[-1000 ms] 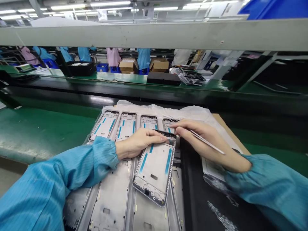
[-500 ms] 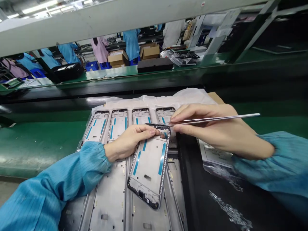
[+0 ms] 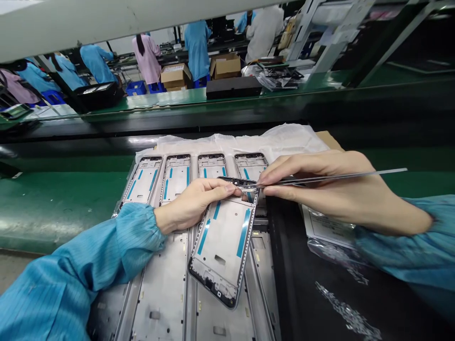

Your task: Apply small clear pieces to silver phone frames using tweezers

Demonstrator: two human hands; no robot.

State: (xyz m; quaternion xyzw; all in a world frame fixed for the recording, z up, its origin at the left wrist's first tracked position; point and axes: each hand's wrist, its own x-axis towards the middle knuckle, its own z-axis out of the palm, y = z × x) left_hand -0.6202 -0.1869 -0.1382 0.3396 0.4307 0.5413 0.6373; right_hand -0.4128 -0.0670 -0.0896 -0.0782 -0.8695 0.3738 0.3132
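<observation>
Head view: a flat, rectangular metal phone frame [image 3: 225, 241] with blue strips sits tilted at centre over grey trays [image 3: 167, 293]. The left hand [image 3: 192, 203], from eight o'clock, pinches its top edge with closed fingers. The right hand [image 3: 334, 189], from three o'clock, grips thin shiny tweezers [image 3: 320, 179], tips touching that edge. Four more frames [image 3: 177, 174] line up at eleven o'clock beside crinkled clear plastic [image 3: 287, 137].
</observation>
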